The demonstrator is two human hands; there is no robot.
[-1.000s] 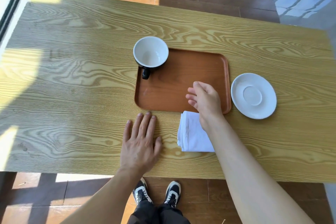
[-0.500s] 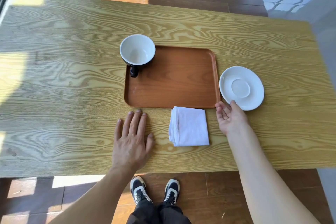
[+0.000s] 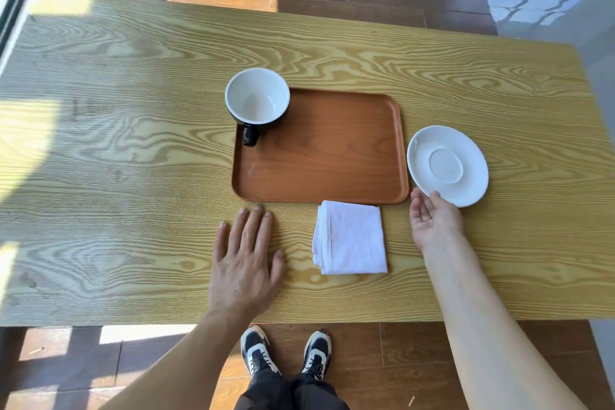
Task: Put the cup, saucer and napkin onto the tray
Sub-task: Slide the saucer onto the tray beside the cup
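Note:
A brown tray [image 3: 332,163] lies in the middle of the wooden table. A black cup with a white inside [image 3: 257,97] stands in the tray's far left corner, its handle pointing toward me. To the right of the tray rests a white saucer [image 3: 447,165]. A folded white napkin [image 3: 351,237] lies on the table just in front of the tray. My right hand [image 3: 434,220] is palm up at the saucer's near edge, fingertips slipped under its rim. My left hand [image 3: 246,260] lies flat on the table, fingers spread, left of the napkin.
The table [image 3: 133,143] has its near edge just behind my hands, with my shoes and a wood floor below it. A bright window strip runs along the far left; sunlight patches fall on the table's left side.
My right hand moved from over the tray's near edge to the right, turned palm up and reached the saucer's near rim. The left hand stayed flat on the table.

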